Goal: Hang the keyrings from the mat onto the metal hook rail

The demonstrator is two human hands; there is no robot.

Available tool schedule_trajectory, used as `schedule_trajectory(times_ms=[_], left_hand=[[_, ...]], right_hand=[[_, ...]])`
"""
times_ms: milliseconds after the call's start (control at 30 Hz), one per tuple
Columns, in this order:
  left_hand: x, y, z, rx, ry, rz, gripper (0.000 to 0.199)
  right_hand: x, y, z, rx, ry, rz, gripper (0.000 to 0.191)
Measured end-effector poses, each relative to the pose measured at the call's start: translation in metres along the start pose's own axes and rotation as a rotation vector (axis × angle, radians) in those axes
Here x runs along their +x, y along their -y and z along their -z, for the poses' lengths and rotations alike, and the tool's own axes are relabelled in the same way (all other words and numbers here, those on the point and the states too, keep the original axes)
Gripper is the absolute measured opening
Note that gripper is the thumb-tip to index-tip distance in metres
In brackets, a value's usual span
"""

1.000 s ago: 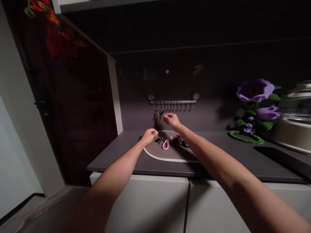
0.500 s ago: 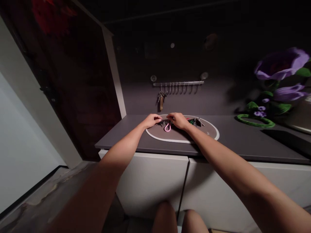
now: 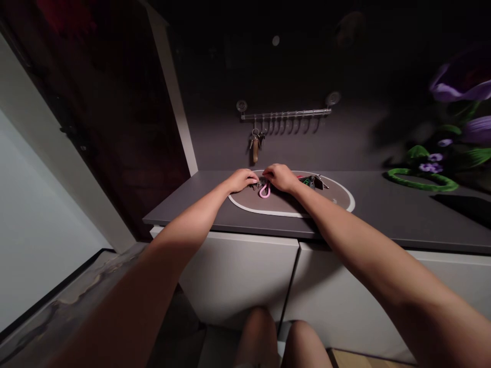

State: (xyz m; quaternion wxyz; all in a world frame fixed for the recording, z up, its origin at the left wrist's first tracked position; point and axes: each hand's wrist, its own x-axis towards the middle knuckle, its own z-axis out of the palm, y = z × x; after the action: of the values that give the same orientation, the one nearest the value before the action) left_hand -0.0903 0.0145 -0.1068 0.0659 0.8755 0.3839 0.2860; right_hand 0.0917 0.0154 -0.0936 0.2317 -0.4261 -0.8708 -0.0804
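Both hands work at an oval brown mat (image 3: 276, 208) with a white rim on the counter. Beneath the fingers of my left hand (image 3: 242, 180), which are bent and pinched together, lie small metal keys (image 3: 255, 186). My right hand (image 3: 282, 177) is close beside it, its fingers closed down on the same bunch. A pink strap loop (image 3: 264, 191) sticks out toward me from below the right fingers. Exactly where the fingertips grip is too small to see. Right of my right wrist rests another bunch of keys (image 3: 316, 182), with dark, green and red pieces.
A clear rail (image 3: 286, 114) with several hooks is fixed to the dark wall. Keys with a brown fob (image 3: 255, 151) hang from its left end. Purple fabric flowers (image 3: 431, 162) and a green ring (image 3: 420, 180) stand at the right. White cabinet doors (image 3: 238, 271) are below the counter.
The view has tilted and shifted a little. My left fingers have curled down more over the keys, while my right hand stays closed at the pink-looped bunch.
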Motion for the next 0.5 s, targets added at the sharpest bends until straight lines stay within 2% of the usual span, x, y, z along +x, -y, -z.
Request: schedule_trajectory(times_ms=[267,500], left_hand=[[0.0008,-0.0035,0.0021,0.073,-0.056,-0.006,0.013],[0.0005,-0.0072,0.0026,0.058,-0.165,0.036,0.014]], right_hand=[[0.0047,-0.0013,-0.0008,0.025,0.010,-0.012,0.025],[0.0048,-0.0006,0.0006,0.011,0.042,-0.010,0.025]])
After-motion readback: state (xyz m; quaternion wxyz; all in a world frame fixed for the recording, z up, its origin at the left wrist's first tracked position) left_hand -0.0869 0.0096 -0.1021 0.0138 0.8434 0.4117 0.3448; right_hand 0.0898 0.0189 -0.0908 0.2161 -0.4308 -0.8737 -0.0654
